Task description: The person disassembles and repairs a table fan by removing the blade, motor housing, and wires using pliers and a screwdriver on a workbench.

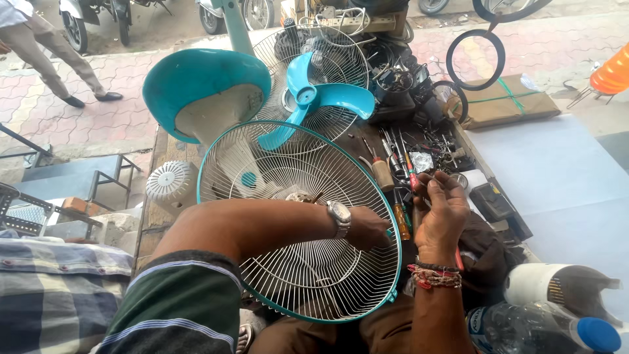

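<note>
A round white wire fan guard with a teal rim [288, 196] lies tilted across my lap and the workbench. My left hand [368, 229], with a metal wristwatch on the wrist, grips the guard's right rim. My right hand [442, 210], with red thread bands on the wrist, is raised just right of the rim and pinches a small part between its fingertips; the part is too small to tell what it is. Behind the guard stand the teal fan blade [314, 98] on a second wire guard and the teal fan base [203, 88].
Screwdrivers and loose tools [396, 167] lie by my hands. A white motor cover [171, 183] sits left of the guard. A plastic bottle with a blue cap [544, 328] and a white appliance [557, 285] lie lower right. A person walks at upper left [46, 46].
</note>
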